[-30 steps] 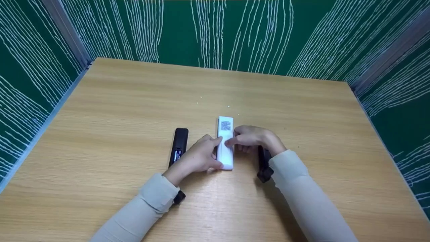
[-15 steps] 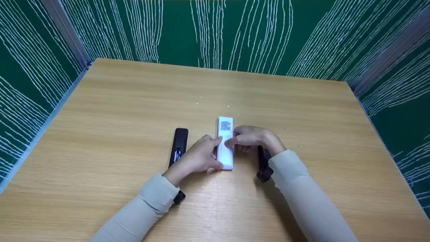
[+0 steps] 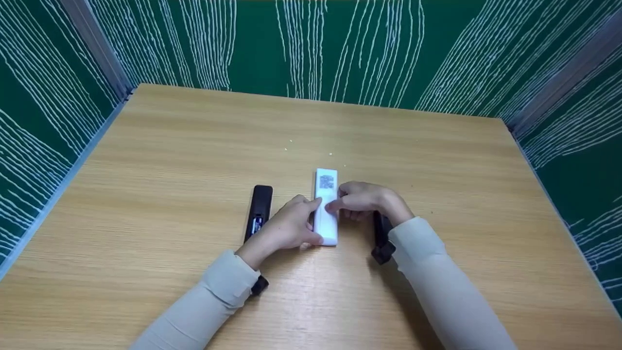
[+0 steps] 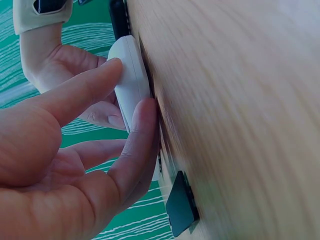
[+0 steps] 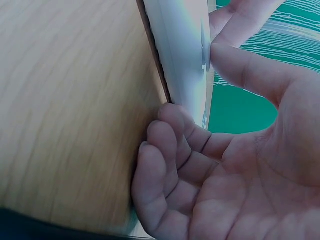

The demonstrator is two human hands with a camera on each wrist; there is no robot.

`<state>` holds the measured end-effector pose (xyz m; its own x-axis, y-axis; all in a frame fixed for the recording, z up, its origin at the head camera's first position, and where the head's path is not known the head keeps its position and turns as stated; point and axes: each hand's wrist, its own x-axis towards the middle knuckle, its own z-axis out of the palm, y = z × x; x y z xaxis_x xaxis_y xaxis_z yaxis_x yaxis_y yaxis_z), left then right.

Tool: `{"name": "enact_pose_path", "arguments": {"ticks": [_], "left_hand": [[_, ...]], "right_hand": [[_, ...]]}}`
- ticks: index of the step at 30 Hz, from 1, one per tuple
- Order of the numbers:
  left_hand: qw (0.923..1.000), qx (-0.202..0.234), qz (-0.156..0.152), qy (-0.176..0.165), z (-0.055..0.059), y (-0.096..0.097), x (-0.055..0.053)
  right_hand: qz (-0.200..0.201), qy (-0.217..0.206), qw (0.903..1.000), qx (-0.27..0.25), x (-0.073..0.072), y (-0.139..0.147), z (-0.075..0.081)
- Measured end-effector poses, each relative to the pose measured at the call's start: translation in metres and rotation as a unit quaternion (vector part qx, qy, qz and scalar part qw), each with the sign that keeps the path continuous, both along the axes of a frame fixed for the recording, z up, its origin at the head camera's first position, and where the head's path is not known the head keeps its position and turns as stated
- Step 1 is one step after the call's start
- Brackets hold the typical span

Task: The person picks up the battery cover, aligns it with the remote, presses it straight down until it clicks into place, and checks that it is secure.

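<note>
A white remote control (image 3: 326, 221) lies back side up on the wooden table, a printed code label at its far end. My left hand (image 3: 287, 226) grips its near part from the left; in the left wrist view the thumb (image 4: 107, 75) is on its top and another finger (image 4: 142, 120) at its lower edge. From the right, my right hand (image 3: 362, 198) holds it, thumb (image 5: 240, 67) pressed on the back at the cover seam. The other right fingers (image 5: 157, 160) curl beside its lower edge.
A black remote (image 3: 261, 204) with its battery compartment uncovered lies left of the white one, partly behind the left wrist. Another black object (image 3: 381, 226) is beside the right wrist. Small white bits (image 3: 330, 153) dot the table (image 3: 194, 146). Green striped walls surround the table.
</note>
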<state>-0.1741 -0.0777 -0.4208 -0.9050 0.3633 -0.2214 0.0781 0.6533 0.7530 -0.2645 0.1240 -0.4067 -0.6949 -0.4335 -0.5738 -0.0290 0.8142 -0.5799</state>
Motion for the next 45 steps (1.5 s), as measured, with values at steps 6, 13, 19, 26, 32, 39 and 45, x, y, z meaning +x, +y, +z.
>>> {"name": "enact_pose_path", "arguments": {"ticks": [6,13,19,26,32,39,45], "left_hand": [[1.0000,-0.003,0.003,-0.003,0.0008,0.0005,0.0002],[0.9999,-0.001,0.006,-0.009,0.0017,0.0006,0.0009],[1.0000,0.000,0.000,-0.005,0.0008,0.0003,0.0005],[1.0000,-0.005,0.000,0.001,0.0005,0.0002,0.0004],[1.0000,-0.005,0.003,-0.002,0.0006,0.0006,0.0007],[1.0000,-0.008,0.004,-0.003,0.0009,0.0008,0.0004],[1.0000,-0.001,0.003,-0.003,0.0006,0.0002,0.0005]], "right_hand": [[0.001,0.002,1.0000,0.004,-0.0003,0.0001,-0.0003],[0.006,0.008,0.9999,0.006,0.0006,0.0003,0.0000],[0.013,0.017,0.9997,0.010,0.0006,-0.0001,-0.0005],[0.014,0.017,0.9997,0.011,0.0002,-0.0009,-0.0009],[0.014,0.018,0.9997,0.012,0.0006,-0.0011,-0.0006],[0.013,0.018,0.9997,0.010,0.0007,-0.0010,-0.0008],[0.012,0.027,0.9995,0.010,0.0018,-0.0013,-0.0024]]}}
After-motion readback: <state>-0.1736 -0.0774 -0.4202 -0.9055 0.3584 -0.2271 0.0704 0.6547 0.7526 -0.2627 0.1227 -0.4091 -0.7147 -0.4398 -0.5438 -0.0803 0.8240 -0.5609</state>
